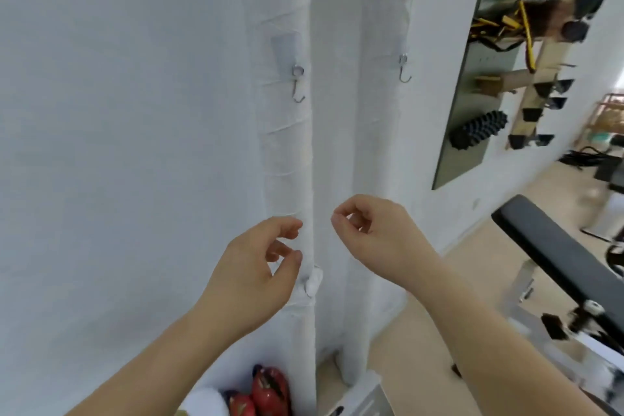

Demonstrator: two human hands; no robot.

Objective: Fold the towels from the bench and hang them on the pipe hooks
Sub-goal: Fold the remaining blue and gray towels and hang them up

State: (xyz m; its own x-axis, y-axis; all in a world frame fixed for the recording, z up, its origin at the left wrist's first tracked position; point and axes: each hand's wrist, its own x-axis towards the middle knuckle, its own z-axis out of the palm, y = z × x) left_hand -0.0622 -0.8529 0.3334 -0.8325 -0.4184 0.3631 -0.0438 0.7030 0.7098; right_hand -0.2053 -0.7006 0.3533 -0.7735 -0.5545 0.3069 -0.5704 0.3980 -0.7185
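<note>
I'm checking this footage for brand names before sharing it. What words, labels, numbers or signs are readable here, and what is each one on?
No readable text anywhere in this view.
Red objects at the bottom edge: dark markings, too blurred to tell whether they are letters.
Adhesive pad of the left pipe hook: blank.
Wall panel and bench pad: no lettering visible.
</note>
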